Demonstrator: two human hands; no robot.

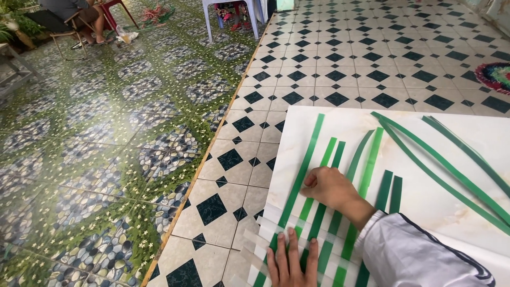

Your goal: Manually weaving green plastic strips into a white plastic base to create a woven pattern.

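Several green strips lie lengthwise on a white marble-look board on the floor. At their near ends they are interlaced with pale see-through strips. My right hand, in a white sleeve, reaches in from the right with its fingers curled on the leftmost green strip. My left hand rests flat with fingers spread on the woven part at the bottom edge. More long green strips curve across the right of the board.
The board rests on white tiles with dark diamonds. To the left is pebble-and-flower patterned floor. A seated person, a red chair, a pale plastic stool and plants stand at the far end. A colourful round mat lies at right.
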